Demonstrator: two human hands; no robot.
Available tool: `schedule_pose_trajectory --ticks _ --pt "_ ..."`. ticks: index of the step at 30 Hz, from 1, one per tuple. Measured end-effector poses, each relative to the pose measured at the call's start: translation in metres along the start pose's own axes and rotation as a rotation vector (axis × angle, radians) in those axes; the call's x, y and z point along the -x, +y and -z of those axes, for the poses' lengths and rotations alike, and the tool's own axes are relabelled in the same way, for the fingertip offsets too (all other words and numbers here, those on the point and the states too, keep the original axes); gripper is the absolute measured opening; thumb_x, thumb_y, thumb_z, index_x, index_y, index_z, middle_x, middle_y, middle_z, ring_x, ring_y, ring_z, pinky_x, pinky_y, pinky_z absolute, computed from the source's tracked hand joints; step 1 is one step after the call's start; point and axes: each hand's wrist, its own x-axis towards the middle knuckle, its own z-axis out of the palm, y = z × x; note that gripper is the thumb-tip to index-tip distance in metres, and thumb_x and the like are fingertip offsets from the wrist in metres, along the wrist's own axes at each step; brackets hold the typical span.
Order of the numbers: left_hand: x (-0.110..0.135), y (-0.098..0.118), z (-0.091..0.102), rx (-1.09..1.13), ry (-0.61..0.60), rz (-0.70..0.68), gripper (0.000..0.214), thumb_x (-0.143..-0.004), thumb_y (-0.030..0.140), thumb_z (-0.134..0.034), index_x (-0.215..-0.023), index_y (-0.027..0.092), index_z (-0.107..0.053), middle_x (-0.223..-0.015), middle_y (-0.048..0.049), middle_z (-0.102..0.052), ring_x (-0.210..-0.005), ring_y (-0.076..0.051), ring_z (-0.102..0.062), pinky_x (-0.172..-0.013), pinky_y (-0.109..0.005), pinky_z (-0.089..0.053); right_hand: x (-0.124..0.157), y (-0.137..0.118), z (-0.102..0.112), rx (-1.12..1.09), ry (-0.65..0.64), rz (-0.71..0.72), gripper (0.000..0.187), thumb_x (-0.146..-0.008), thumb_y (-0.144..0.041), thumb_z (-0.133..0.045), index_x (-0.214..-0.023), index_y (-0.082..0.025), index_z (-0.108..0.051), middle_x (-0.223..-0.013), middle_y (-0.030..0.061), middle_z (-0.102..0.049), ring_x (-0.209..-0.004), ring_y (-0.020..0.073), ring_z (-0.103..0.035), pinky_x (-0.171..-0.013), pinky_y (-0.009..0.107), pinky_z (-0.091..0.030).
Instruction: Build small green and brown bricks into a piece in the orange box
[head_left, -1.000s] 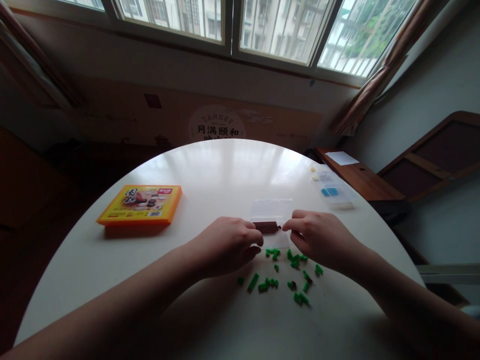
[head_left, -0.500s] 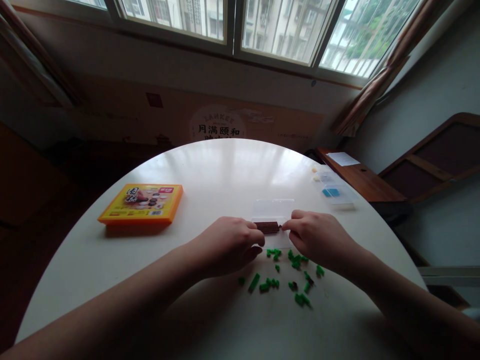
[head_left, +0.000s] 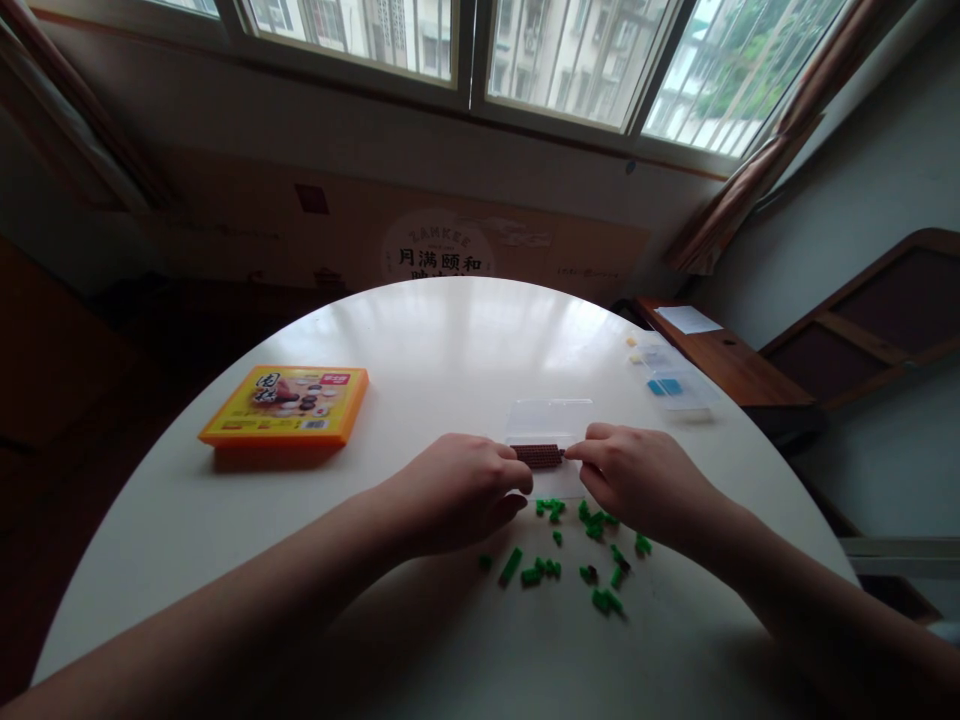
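A dark brown studded building-block plate lies in the open clear plastic case. My left hand has curled fingers at the plate's left end and hides part of it; the thumb hangs lower, a little apart. At the other end, my right hand has its fingers bent and its index fingertip against a small dark brown piece beside the plate. Whether the thumb also grips that piece is hidden. Loose green building blocks are scattered on the table just nearer to me, with a few dark bits among them.
A yellow-orange Go game box rests on the left of the round white table. Another clear plastic case, with blue pieces, sits near the right edge. Beyond it stands a brown wooden desk with a paper sheet.
The small dark piece at my right fingertip appears slightly closer to the plate's right end. Both hands keep nearly the same place; the whole view has shifted a little.
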Motion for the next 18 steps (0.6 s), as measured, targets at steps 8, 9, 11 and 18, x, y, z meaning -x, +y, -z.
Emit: schedule_pose_trajectory --ticks 8,9,11,18 --pt "0.0004 -0.0007 -0.0016 0.002 -0.006 0.008 0.012 -0.083 0.021 -0.056 -0.086 0.025 -0.067 -0.084 0.0017 -0.07 -0.07 -0.014 -0.062 -0.06 -0.023 -0.041 -0.0014 0.0019 -0.0034 -0.001 0.01 -0.035 0.029 -0.088 -0.023 -0.047 -0.104 -0.029 -0.071 -0.088 0.0002 -0.068 -0.062 0.0099 -0.054 -0.054 0.023 -0.029" --pt "0.0005 -0.0008 -0.0017 0.003 -0.006 0.006 0.012 -0.083 0.021 -0.057 -0.087 0.026 -0.067 -0.084 0.0018 -0.07 -0.07 -0.014 -0.062 -0.06 -0.023 -0.04 -0.0014 0.0019 -0.0034 -0.002 0.007 -0.037 0.03 -0.088 -0.023 -0.047 -0.104 -0.029 -0.071 -0.088 0.0002 -0.068 -0.062 0.01 -0.055 -0.054 0.023 -0.029" --pt "0.0005 -0.0007 -0.0014 0.002 -0.002 0.001 0.011 -0.083 0.021 -0.057 -0.087 0.025 -0.067 -0.084 0.0013 -0.07 -0.07 -0.014 -0.062 -0.06 -0.023 -0.04 -0.0014 0.0019 -0.0032 -0.005 0.0 -0.041 0.03 -0.088 -0.023 -0.046 -0.105 -0.029 -0.071 -0.088 0.0004 -0.068 -0.062 0.01 -0.055 -0.054 0.023 -0.029" --pt "0.0002 -0.0005 -0.0012 0.0 -0.011 0.006 0.011 -0.083 0.021 -0.057 -0.086 0.025 -0.066 -0.084 0.0016 -0.07 -0.069 -0.014 -0.062 -0.06 -0.024 -0.039 -0.0004 0.0006 -0.0022 -0.013 0.005 -0.044 0.03 -0.088 -0.024 -0.046 -0.104 -0.028 -0.071 -0.088 0.0009 -0.068 -0.061 0.01 -0.055 -0.055 0.024 -0.03"
